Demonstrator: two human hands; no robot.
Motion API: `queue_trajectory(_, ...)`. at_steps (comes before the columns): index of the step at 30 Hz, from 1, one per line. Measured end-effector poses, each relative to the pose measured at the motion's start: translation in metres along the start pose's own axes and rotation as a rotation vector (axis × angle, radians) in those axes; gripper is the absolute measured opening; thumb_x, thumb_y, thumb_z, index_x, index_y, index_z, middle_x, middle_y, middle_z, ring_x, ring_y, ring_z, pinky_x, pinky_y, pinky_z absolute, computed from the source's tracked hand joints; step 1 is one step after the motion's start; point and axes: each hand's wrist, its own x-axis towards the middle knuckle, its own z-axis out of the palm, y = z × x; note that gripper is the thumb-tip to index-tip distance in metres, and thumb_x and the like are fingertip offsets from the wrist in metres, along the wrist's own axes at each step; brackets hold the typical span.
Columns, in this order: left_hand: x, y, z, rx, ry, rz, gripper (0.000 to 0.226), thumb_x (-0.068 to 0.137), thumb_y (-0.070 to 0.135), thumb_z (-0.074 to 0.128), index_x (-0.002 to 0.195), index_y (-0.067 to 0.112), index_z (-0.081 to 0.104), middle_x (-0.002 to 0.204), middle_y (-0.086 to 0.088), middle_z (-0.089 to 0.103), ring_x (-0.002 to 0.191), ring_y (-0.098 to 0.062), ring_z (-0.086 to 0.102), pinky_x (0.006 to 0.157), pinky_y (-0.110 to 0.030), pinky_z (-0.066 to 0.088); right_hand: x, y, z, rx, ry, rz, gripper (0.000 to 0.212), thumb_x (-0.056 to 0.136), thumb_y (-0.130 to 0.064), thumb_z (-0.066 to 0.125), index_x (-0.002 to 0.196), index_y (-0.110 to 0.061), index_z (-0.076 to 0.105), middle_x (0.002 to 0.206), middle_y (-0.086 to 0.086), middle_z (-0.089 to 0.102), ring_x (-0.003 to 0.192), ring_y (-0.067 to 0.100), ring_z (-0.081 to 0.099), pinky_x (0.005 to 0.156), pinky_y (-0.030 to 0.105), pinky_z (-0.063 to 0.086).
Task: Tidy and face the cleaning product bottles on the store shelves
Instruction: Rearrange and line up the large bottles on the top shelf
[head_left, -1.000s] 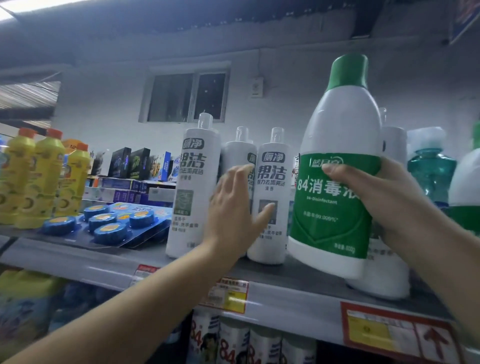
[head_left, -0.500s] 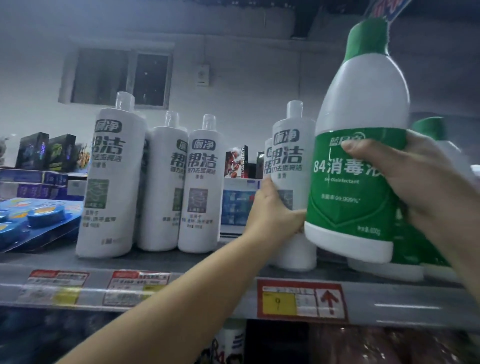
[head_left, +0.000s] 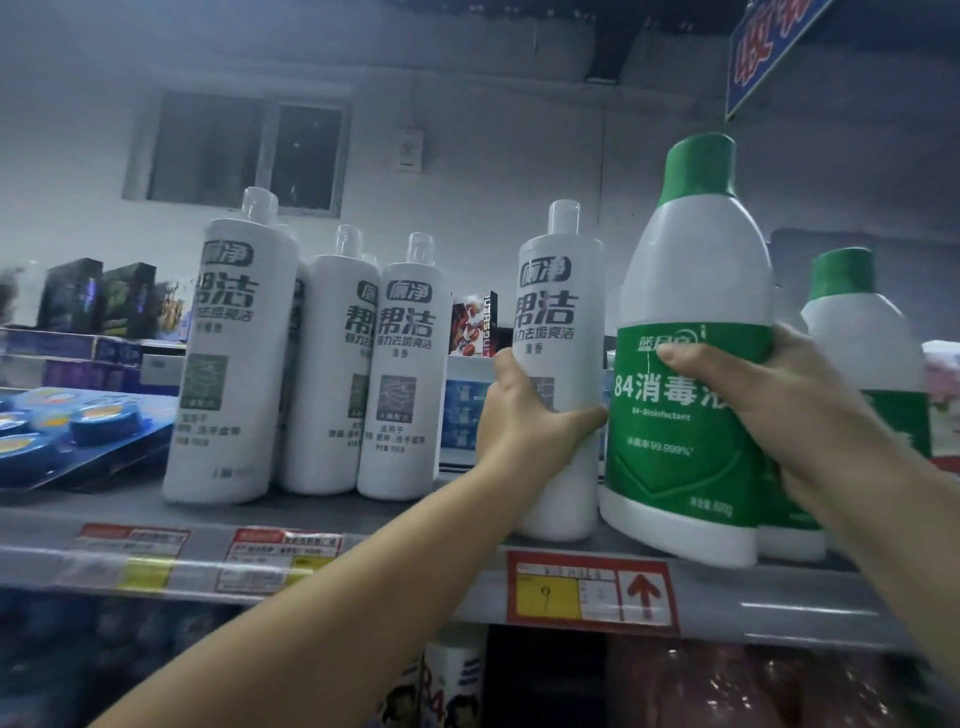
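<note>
Left hand (head_left: 524, 415) grips white bottle (head_left: 558, 332); right hand (head_left: 779, 405) grips disinfectant bottle (head_left: 685, 457).

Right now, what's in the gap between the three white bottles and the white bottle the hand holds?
In the head view, no bottles: behind the gap a red-and-black box sits on a blue-and-white box.

Grey shelf (head_left: 363, 519) carries upright white bottles (head_left: 400, 374) and blue packs (head_left: 78, 431).
</note>
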Motion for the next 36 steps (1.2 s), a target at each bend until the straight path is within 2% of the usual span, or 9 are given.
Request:
queue_trajectory(5, -0.002, -0.005, -0.038, 0.002, 0.025, -0.008, 0.073, 0.069, 0.030, 0.077, 0.125, 0.020, 0.031, 0.103, -0.001, 0.055, 0.080, -0.016, 0.061, 0.062, -0.034, 0.058, -0.003, 0.006, 0.017, 0.025, -0.044, 0.005, 0.019, 0.073, -0.025, 0.072, 0.091, -0.021, 0.065, 0.086, 0.003, 0.074, 0.073, 0.019, 0.072, 0.068, 0.032, 0.055)
queue_trajectory(8, -0.001, -0.011, -0.063, 0.050, 0.057, -0.036, 0.084, 0.069, 0.033, 0.077, 0.134, 0.019, 0.025, 0.112, -0.004, 0.055, 0.077, -0.014, 0.061, 0.068, -0.037, 0.059, 0.000, 0.008, 0.031, 0.049, -0.072, 0.023, 0.018, 0.074, -0.025, 0.072, 0.090, -0.022, 0.064, 0.088, 0.005, 0.073, 0.077, 0.022, 0.072, 0.071, 0.036, 0.056)
queue_trajectory(13, 0.002, -0.022, -0.103, 0.089, 0.156, -0.068, 0.068, 0.070, 0.027, 0.078, 0.119, 0.025, 0.032, 0.109, -0.001, 0.055, 0.088, -0.018, 0.058, 0.061, -0.031, 0.055, 0.006, 0.013, 0.051, 0.033, -0.111, 0.024, 0.023, 0.073, -0.027, 0.072, 0.094, -0.022, 0.065, 0.090, 0.003, 0.073, 0.079, 0.021, 0.071, 0.074, 0.038, 0.056)
queue_trajectory(19, 0.007, -0.031, -0.141, 0.183, 0.239, -0.095, 0.071, 0.070, 0.028, 0.078, 0.123, 0.021, 0.032, 0.105, 0.002, 0.051, 0.069, -0.002, 0.045, 0.047, -0.017, 0.036, 0.009, 0.015, 0.063, 0.047, -0.131, 0.016, 0.023, 0.076, -0.027, 0.070, 0.097, -0.021, 0.063, 0.090, 0.003, 0.072, 0.078, 0.020, 0.070, 0.067, 0.031, 0.054)
queue_trajectory(23, 0.006, -0.033, -0.155, 0.249, 0.293, -0.087, 0.087, 0.069, 0.027, 0.080, 0.137, 0.017, 0.026, 0.122, -0.005, 0.050, 0.081, -0.014, 0.051, 0.065, -0.028, 0.048, 0.009, 0.015, 0.064, 0.031, -0.151, 0.022, 0.022, 0.076, -0.028, 0.069, 0.097, -0.022, 0.063, 0.091, 0.003, 0.071, 0.079, 0.022, 0.070, 0.070, 0.034, 0.054)
queue_trajectory(27, 0.007, -0.034, -0.156, 0.359, 0.322, -0.066, 0.097, 0.068, 0.031, 0.079, 0.143, 0.014, 0.021, 0.136, -0.009, 0.041, 0.116, -0.026, 0.048, 0.094, -0.039, 0.047, 0.010, 0.015, 0.064, 0.009, -0.145, 0.018, 0.017, 0.077, -0.027, 0.070, 0.092, -0.024, 0.062, 0.092, 0.004, 0.071, 0.081, 0.024, 0.070, 0.076, 0.040, 0.055)
queue_trajectory(29, 0.007, -0.036, -0.153, 0.414, 0.347, -0.041, 0.098, 0.068, 0.033, 0.078, 0.144, 0.012, 0.019, 0.140, -0.010, 0.038, 0.125, -0.027, 0.042, 0.103, -0.042, 0.042, 0.010, 0.014, 0.065, 0.003, -0.139, 0.019, 0.018, 0.077, -0.028, 0.070, 0.093, -0.023, 0.062, 0.093, 0.004, 0.071, 0.082, 0.024, 0.070, 0.077, 0.040, 0.056)
queue_trajectory(32, 0.002, -0.037, -0.147, 0.577, 0.374, 0.047, 0.099, 0.074, 0.035, 0.073, 0.146, 0.007, 0.010, 0.149, -0.013, 0.026, 0.137, -0.026, 0.027, 0.114, -0.035, 0.024, 0.010, 0.014, 0.065, -0.009, -0.131, 0.013, 0.021, 0.076, -0.028, 0.070, 0.095, -0.022, 0.063, 0.093, 0.004, 0.071, 0.081, 0.024, 0.069, 0.075, 0.039, 0.056)
queue_trajectory(36, -0.008, -0.043, -0.143, 0.817, 0.360, 0.173, 0.110, 0.081, 0.043, 0.064, 0.145, 0.004, -0.016, 0.157, -0.011, -0.010, 0.145, -0.022, -0.006, 0.116, -0.028, -0.006, 0.009, 0.013, 0.064, -0.008, -0.134, 0.002, 0.018, 0.077, -0.027, 0.070, 0.093, -0.023, 0.062, 0.092, 0.003, 0.070, 0.080, 0.021, 0.069, 0.071, 0.035, 0.055)
